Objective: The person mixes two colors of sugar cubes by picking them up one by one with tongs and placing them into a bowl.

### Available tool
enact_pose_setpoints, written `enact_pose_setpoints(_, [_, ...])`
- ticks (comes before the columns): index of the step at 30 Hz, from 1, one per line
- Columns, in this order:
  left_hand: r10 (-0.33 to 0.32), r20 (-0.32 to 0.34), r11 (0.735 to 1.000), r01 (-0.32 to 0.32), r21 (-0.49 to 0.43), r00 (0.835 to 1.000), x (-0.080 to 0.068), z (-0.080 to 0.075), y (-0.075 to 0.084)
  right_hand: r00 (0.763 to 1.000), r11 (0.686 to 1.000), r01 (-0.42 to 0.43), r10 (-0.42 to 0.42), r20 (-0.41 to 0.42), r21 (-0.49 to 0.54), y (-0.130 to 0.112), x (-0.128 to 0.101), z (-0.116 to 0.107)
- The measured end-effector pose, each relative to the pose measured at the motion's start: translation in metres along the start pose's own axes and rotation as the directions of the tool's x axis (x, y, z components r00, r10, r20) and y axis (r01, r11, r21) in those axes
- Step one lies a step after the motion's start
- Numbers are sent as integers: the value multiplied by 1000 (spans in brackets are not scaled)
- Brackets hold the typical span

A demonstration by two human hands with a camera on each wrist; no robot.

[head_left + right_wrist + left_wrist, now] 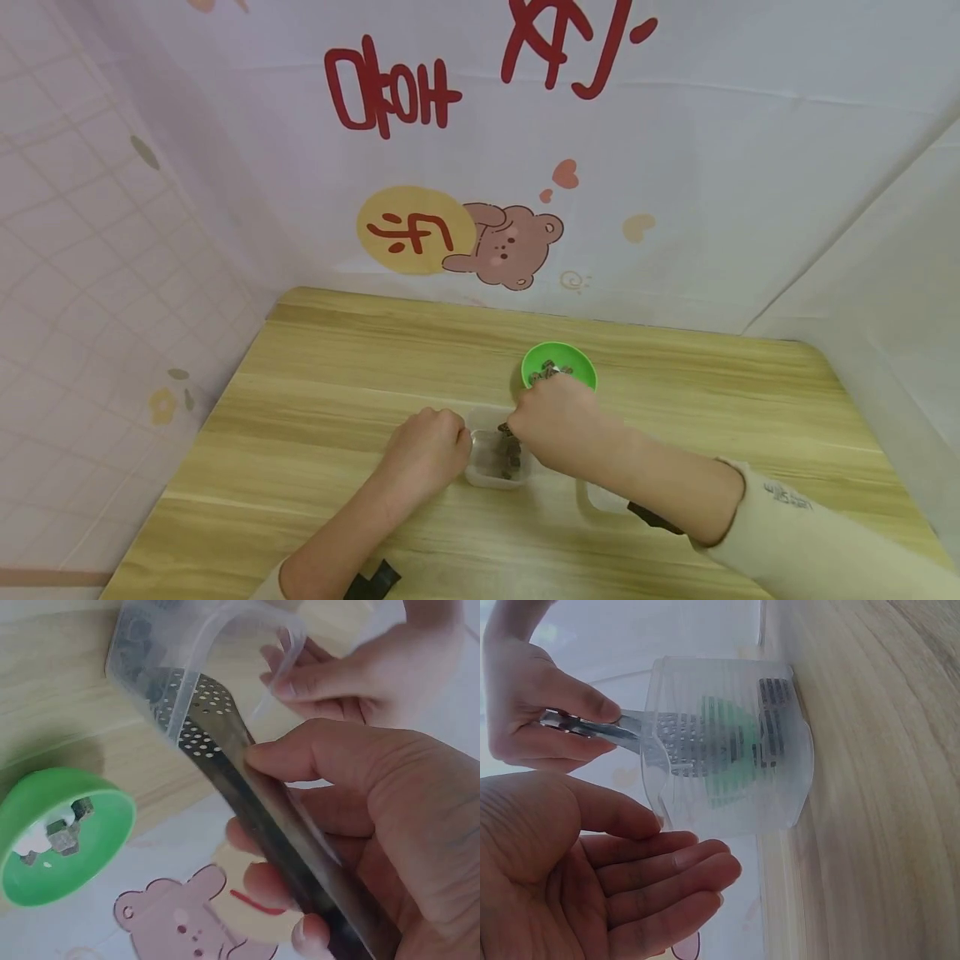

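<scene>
The clear box (pixel 497 460) sat on the table (pixel 322 392) just in front of the green bowl (pixel 558 367). The left hand (pixel 424 450) steadied its rim with straight fingers while the right hand (pixel 551 414), clasping metal tongs (pixel 247 791), dipped them inside.

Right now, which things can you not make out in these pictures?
- Tongs tips: every view, blurred behind the ribbed box wall.
- Right hand grip: head view, seen only from the back.
- Dark pieces in the green bowl: too small to identify.
</scene>
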State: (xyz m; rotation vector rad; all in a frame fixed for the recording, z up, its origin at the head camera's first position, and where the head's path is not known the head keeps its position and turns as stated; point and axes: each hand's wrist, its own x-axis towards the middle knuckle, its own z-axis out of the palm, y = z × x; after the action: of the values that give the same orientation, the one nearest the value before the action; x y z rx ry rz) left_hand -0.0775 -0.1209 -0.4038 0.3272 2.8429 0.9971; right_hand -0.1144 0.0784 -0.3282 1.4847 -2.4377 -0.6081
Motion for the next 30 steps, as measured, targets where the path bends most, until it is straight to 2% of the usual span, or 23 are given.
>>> enact_pose_setpoints(5, [-4,-10,1000,4,7,1000,0,0,0,995,989,-37,49,-84,142,15,-10,4])
enact_pose_setpoints(9, [-6,-15,1000,6,13,1000,0,1,0,985,957,-62,104,-137,283,28,-22,7])
enact_pose_setpoints(12, [-6,-18,1000,7,17,1000,1,1,0,966,929,-95,173,-192,359,38,-33,8])
enact_pose_setpoints(18, [-18,-11,1000,18,1,1000,0,1,0,896,869,-146,319,-309,473,58,-56,16])
enact_pose_setpoints(24, [-24,-11,1000,24,-1,1000,0,1,0,810,845,-213,434,-394,491,74,-75,36])
enact_pose_setpoints(27, [-22,-15,1000,22,4,1000,0,1,1,784,833,-271,481,-391,483,79,-83,48])
enact_pose_setpoints(30, [-18,-17,1000,19,8,1000,0,1,1,771,821,-312,514,-377,479,81,-90,58])
